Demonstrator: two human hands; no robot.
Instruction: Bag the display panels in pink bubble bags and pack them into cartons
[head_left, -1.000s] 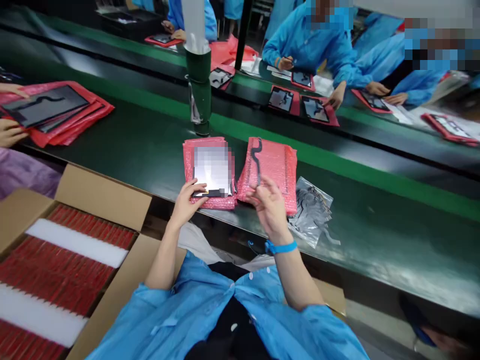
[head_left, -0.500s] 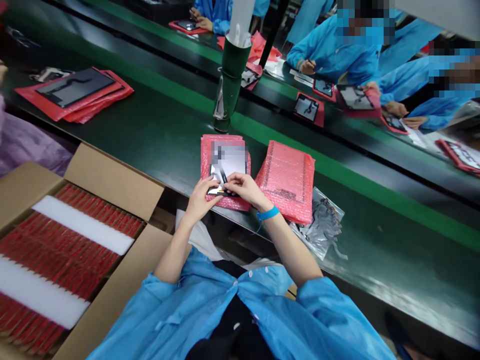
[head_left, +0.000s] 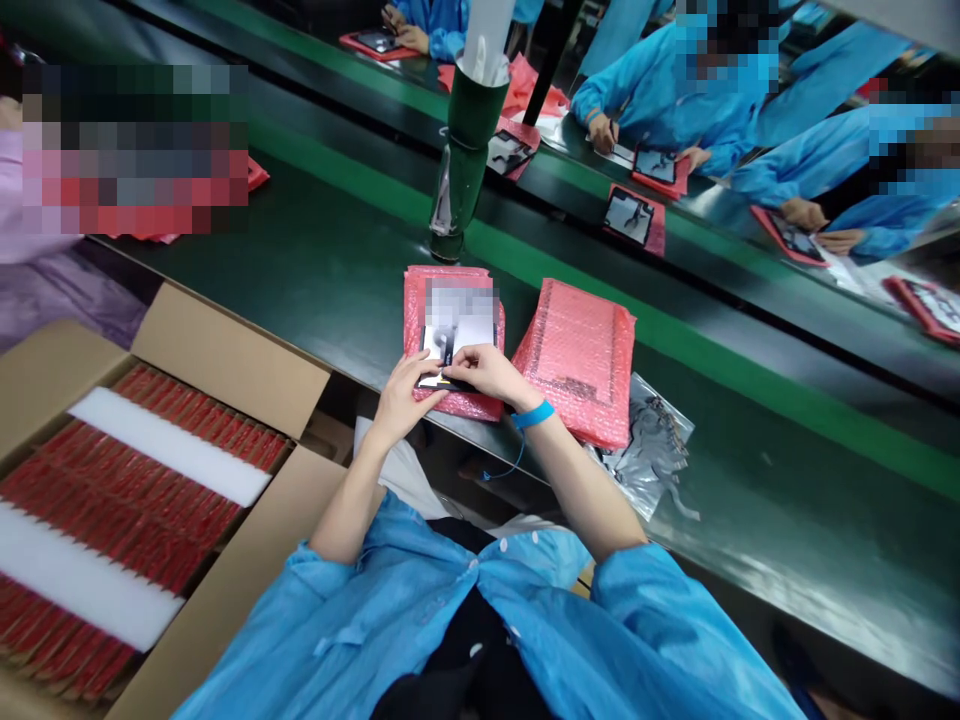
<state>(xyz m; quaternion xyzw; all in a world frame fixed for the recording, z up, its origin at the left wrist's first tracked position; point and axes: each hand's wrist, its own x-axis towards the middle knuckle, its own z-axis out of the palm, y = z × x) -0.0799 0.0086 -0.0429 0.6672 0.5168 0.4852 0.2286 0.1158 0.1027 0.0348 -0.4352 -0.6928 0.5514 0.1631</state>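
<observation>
A display panel [head_left: 477,330] with a pale back and dark border lies on a stack of pink bubble-wrap pouches [head_left: 415,300]; pixelation hides its upper part. From its middle a dark flex cable [head_left: 448,346] runs down toward the near edge. My left hand [head_left: 405,395] grips the panel's near left corner, thumb along the near edge and fingertips on the face. With thumb and forefinger closed at the cable's lower end, my right hand [head_left: 484,372] pinches it. A blue wrist strap [head_left: 534,415] circles my right wrist.
Right of the panel sits another pile of pink pouches [head_left: 577,350], beside a clear bag of silvery parts [head_left: 652,440]. An open carton [head_left: 232,320] with red-wrapped rows stands at left. Beyond, a green post [head_left: 457,185] rises; co-workers [head_left: 667,90] handle panels across the bench.
The flex cable now lies straighter, its lower end drawn slightly toward me under my right fingers. My left hand has barely moved. Across the bench, a co-worker's pouch has been lowered to the surface.
</observation>
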